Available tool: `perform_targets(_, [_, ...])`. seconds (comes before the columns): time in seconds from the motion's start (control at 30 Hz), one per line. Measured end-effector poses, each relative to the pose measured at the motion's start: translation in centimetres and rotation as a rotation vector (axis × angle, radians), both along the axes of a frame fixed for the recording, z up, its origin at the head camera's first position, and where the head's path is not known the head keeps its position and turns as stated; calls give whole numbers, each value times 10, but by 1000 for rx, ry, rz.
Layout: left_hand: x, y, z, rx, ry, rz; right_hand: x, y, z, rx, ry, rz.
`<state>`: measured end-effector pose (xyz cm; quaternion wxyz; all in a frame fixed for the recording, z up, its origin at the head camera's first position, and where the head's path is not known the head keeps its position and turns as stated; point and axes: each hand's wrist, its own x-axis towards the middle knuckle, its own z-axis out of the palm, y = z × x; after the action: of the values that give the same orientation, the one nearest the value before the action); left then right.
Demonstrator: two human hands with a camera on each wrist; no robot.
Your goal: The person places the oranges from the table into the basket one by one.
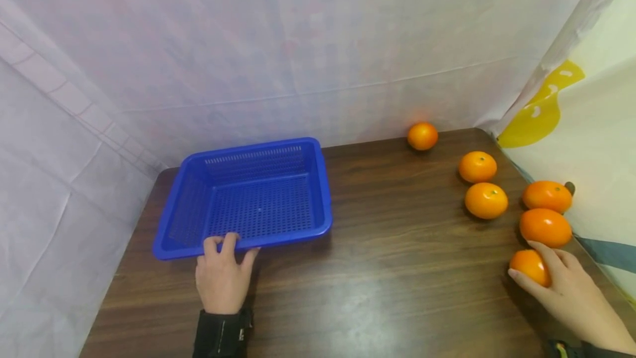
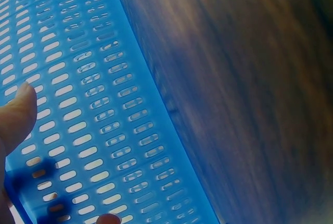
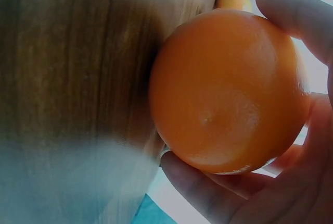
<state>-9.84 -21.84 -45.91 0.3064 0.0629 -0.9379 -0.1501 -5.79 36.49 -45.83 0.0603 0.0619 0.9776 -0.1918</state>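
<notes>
A blue plastic basket with slotted walls stands on the left of the table, tipped slightly with nothing inside. My left hand grips its near rim, fingers hooked over the edge and thumb against the outer wall. In the left wrist view the thumb lies against the basket's slotted side. At the table's right side my right hand holds an orange between thumb and fingers. The right wrist view has this orange close up, right beside the tabletop.
Several more oranges are spread along the right: one orange at the back edge, another nearer, and one just beyond my right hand. A pale cloth wall rises behind the brown wooden table.
</notes>
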Motion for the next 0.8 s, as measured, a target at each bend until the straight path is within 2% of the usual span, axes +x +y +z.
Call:
perform_targets(0.57, [0, 3, 2, 94, -62, -15, 5, -2, -1, -2, 47, -16])
perform_targets(0.8, [1, 3, 2, 102, -62, -9, 2, -11, 8, 3, 91, -12])
